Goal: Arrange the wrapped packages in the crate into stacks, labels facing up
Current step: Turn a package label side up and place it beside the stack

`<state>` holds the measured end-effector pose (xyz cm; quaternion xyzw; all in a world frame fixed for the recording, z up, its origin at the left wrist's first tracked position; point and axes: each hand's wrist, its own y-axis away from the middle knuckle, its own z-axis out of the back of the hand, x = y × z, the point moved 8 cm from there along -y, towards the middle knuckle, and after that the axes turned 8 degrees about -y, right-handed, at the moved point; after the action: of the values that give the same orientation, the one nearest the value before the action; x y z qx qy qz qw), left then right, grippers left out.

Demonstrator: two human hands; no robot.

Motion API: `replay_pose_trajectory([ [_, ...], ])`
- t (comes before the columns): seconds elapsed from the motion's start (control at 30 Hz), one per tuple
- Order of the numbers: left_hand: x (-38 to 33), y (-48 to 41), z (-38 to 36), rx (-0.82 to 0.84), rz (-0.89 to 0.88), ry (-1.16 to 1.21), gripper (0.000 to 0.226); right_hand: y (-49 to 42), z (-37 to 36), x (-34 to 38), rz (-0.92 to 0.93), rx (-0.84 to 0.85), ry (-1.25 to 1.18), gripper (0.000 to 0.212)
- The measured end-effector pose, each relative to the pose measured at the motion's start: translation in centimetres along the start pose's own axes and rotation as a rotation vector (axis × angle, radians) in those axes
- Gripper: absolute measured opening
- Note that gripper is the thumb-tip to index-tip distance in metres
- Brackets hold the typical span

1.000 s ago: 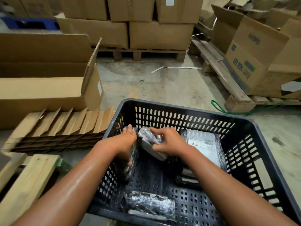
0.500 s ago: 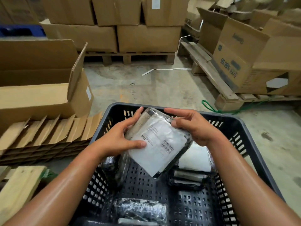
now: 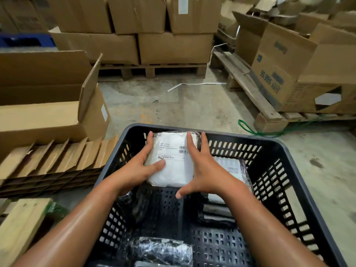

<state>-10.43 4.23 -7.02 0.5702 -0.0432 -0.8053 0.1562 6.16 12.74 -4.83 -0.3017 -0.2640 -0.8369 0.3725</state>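
Observation:
A black slotted crate (image 3: pixel 285 151) sits on the floor in front of me. My left hand (image 3: pixel 140 164) and my right hand (image 3: pixel 202 166) hold a wrapped package (image 3: pixel 173 164) between them at the crate's far left, its white label facing up. Right of it stands a stack of wrapped packages (image 3: pixel 233 170), the top one label up, partly hidden by my right wrist. A dark wrapped package (image 3: pixel 134 201) leans against the left wall under my left arm. Another wrapped package (image 3: pixel 161 251) lies at the near edge, dark side up.
An open cardboard box (image 3: pixel 48 112) and a pile of flattened cardboard dividers (image 3: pixel 54 160) lie to the left. Wooden pallets carry stacked boxes behind (image 3: pixel 154 45) and to the right (image 3: pixel 289 64). A green strap (image 3: pixel 248 128) lies on the concrete floor by the crate.
I lifted the package out of the crate's left side, turned its label upward, and have now brought it down flat toward the far left corner.

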Motion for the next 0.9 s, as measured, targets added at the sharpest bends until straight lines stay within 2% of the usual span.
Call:
replay_pose_trajectory([
  [0.07, 0.0, 0.1, -1.2, 0.113, 0.044, -0.265, 0.127, -0.2, 0.0, -0.9, -0.005, -0.006, 0.039, 0.163],
  [0.17, 0.2, 0.0, -3.0, 0.210, 0.047, -0.892, 0.168, -0.5, -0.3, -1.9, 0.000, 0.012, 0.028, 0.156],
  [0.27, 1.6, -0.3, -3.9, 0.193, 0.081, -1.119, 0.178, -0.8, -1.6, -2.0, 0.002, 0.041, 0.024, 0.153],
  [0.37, 2.7, -0.7, -2.9, 0.152, 0.085, -1.230, 0.173, -1.2, -2.5, -2.0, -0.019, 0.089, 0.083, 0.150],
  [0.53, 3.0, -1.2, -2.7, 0.108, 0.046, -1.360, 0.159, -1.6, -3.5, -1.6, -0.030, 0.118, 0.358, 0.155],
  [0.73, 4.0, -1.6, -4.8, 0.086, 0.099, -1.656, 0.157, -2.4, -5.3, -3.1, -0.138, 0.154, 0.839, 0.160],
  [0.8, 4.4, -2.1, -5.9, 0.099, 0.108, -1.696, 0.147, -2.3, -6.4, -3.5, -0.170, 0.208, 1.008, 0.151],
  [0.9, 6.9, -2.7, -8.6, 0.255, 0.099, -1.668, 0.119, -2.1, -8.4, -3.9, -0.156, 0.301, 1.195, 0.112],
])
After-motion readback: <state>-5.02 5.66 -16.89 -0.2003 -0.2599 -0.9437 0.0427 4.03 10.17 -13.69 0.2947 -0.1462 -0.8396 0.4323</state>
